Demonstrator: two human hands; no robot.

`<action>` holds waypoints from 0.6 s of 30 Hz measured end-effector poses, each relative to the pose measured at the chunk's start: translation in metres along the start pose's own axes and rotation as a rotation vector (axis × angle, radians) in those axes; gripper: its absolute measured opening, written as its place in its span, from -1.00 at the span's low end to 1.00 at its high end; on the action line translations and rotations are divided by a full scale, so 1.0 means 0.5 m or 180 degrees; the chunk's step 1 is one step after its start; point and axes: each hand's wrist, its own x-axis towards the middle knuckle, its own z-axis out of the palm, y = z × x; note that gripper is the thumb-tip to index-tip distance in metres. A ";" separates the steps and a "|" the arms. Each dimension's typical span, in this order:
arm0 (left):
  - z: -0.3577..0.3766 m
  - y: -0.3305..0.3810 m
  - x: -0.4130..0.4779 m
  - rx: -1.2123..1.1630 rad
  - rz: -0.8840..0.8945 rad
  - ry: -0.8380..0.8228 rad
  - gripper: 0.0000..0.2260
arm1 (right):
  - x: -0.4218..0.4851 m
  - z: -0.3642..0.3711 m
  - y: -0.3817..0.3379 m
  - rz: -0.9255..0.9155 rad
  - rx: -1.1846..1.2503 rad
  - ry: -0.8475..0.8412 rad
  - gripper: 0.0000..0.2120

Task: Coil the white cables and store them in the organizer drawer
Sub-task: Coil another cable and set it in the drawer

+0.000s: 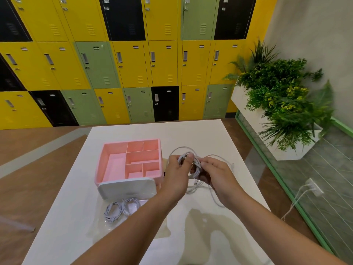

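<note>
A pink organizer with several open top compartments stands on the white table. Its clear drawer is pulled out toward me below a white front, and two coiled white cables lie in it. My left hand grips a partly wound white cable coil just right of the organizer. My right hand pinches the same coil from the right. Loose cable loops trail from the coil down onto the table.
A wall of yellow, green and black lockers stands behind the table. A white planter with green plants is at the right, beside a green-framed glass panel. Brown floor lies to the left.
</note>
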 end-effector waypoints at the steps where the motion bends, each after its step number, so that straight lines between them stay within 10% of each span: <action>1: 0.000 0.001 0.001 0.0011 0.0028 0.0017 -0.72 | 0.000 0.001 0.000 0.0003 0.0049 -0.0056 -0.82; 12: -0.055 0.015 0.018 0.0052 -0.0649 -0.1251 -0.65 | 0.007 -0.006 0.001 -0.0078 0.0030 0.0125 -0.84; 18: -0.044 0.012 0.020 -0.0371 -0.0284 -0.0153 -0.73 | 0.010 -0.007 0.010 0.0039 0.0110 0.0113 -0.84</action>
